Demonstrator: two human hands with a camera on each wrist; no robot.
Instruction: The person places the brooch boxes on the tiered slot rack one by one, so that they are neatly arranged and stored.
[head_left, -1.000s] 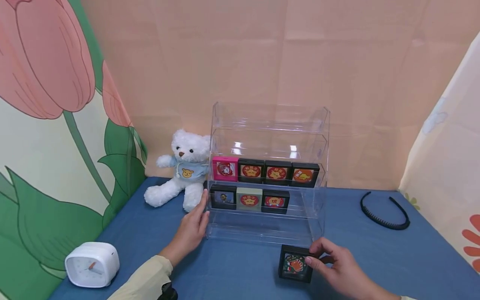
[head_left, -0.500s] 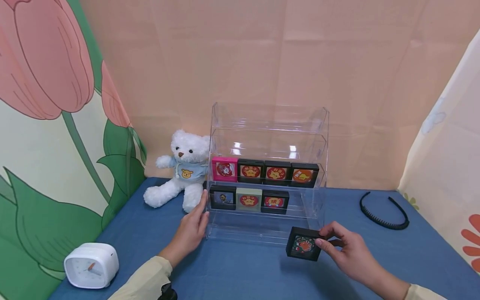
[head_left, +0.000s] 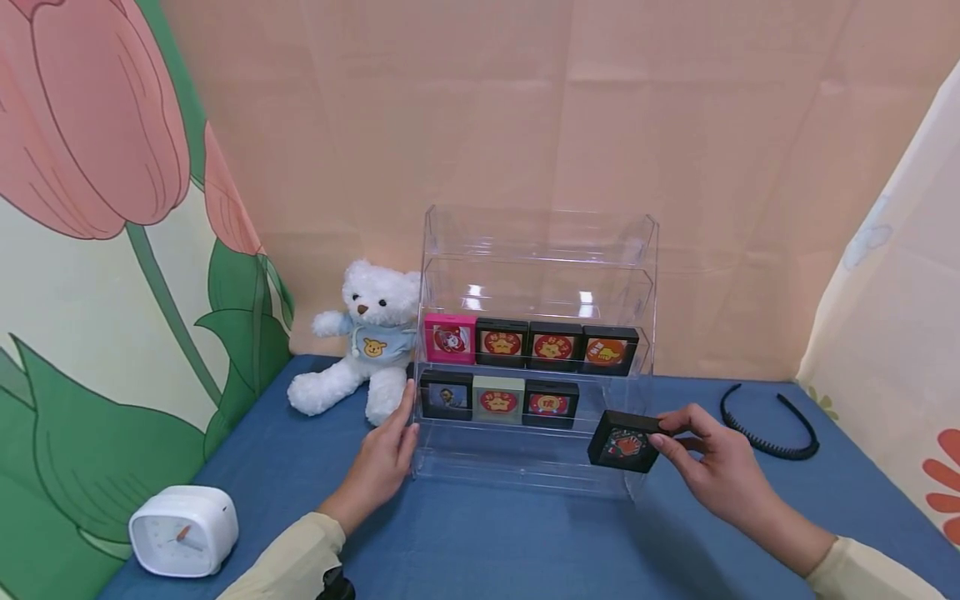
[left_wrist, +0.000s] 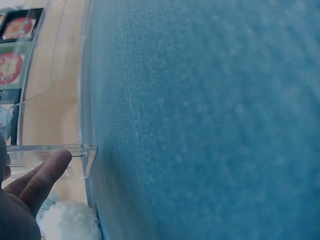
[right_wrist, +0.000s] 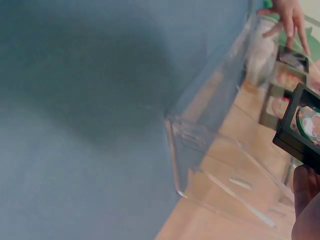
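My right hand [head_left: 716,471] pinches a small black display box [head_left: 624,442] by its right edge, with a round green and red picture on its front. The box is held tilted in front of the lower right of a clear tiered rack [head_left: 510,458]. In the right wrist view the black box [right_wrist: 295,142] overlaps the rack's boxes. My left hand [head_left: 378,467] rests straight fingers against the rack's left side; the left wrist view shows a finger [left_wrist: 47,175] along its clear edge. One rack row holds a pink box [head_left: 450,338] and several black ones; the row below has a pale green box [head_left: 498,400] between black ones.
Beside the rack's left side sits a white teddy bear [head_left: 381,308] in a blue top. A white alarm clock [head_left: 183,531] stands front left on the blue cloth [head_left: 480,550]. To the right lies a black headband [head_left: 772,446]. A peach backdrop [head_left: 735,208] hangs behind.
My right hand has lifted the black box off the cloth and carried it up and rightward to the rack's lower right. The left hand stays at the rack's side.
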